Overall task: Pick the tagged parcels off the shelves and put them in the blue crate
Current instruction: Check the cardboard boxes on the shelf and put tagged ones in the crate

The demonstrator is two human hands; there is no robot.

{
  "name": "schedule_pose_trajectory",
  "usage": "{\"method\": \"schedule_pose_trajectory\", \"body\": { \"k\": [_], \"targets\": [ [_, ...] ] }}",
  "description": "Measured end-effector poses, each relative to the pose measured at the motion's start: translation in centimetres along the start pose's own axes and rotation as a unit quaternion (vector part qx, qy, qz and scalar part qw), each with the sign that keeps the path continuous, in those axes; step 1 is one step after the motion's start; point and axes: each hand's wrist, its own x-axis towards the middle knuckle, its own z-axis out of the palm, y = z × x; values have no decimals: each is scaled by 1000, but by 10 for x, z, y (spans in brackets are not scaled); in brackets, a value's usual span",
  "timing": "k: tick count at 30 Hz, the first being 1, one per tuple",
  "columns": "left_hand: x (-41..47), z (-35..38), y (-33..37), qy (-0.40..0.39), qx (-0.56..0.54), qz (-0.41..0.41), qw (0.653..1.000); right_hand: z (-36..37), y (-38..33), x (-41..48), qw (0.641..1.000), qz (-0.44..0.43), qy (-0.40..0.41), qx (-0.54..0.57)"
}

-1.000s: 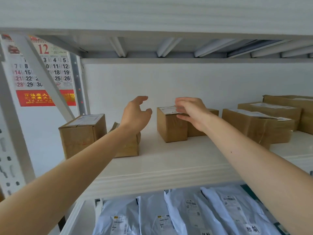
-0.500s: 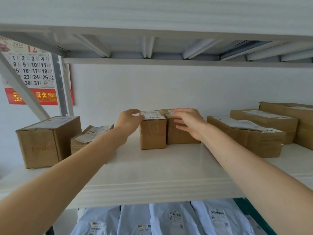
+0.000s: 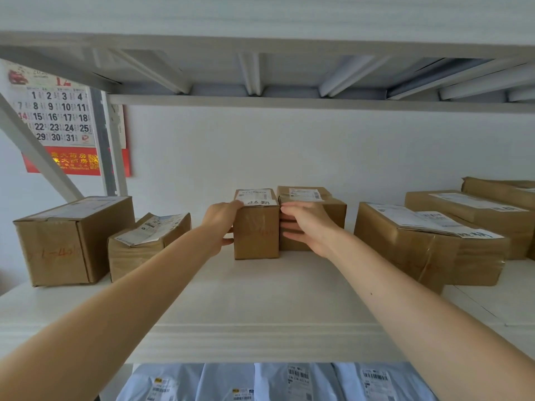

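On the white shelf the tagged parcel is being grasped: left hand curled round its left side, right hand pressing straight fingers on its right. Next, I judge, an even squeeze and a lift clear.

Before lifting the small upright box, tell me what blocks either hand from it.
Nothing visible. The left hand holds the small box's left side, the right hand touches its right side, in front of the neighbouring box.

Free shelf in front — neighbour box just right of tagged parcel
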Motion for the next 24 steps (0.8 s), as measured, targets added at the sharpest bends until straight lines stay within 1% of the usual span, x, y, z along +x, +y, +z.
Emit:
{"method": "schedule_pose_trajectory", "body": {
  "k": [4,7,10,14,18,24],
  "targets": [
    [-1,-4,2,-7,7,-1,1000,7,-2,-2,1000,7,3,-3],
    [-4,-8,1,-1,32,19,999,11,-2,-5,1000,8,11,-11],
    [-13,-14,0,-14,41,39,998,10,-1,-9,1000,4,7,13],
    [-27,-24,-6,-28,21,52,998,15,-3,-22,998,-13,1,61],
    [-43,-35,-14,-32,-24,74,996,25,-3,-41,997,-27,-8,67],
    [-70,-57,-18,-39,-34,139,989,38,-7,-72,991,-58,-28,115]
  ]
}}
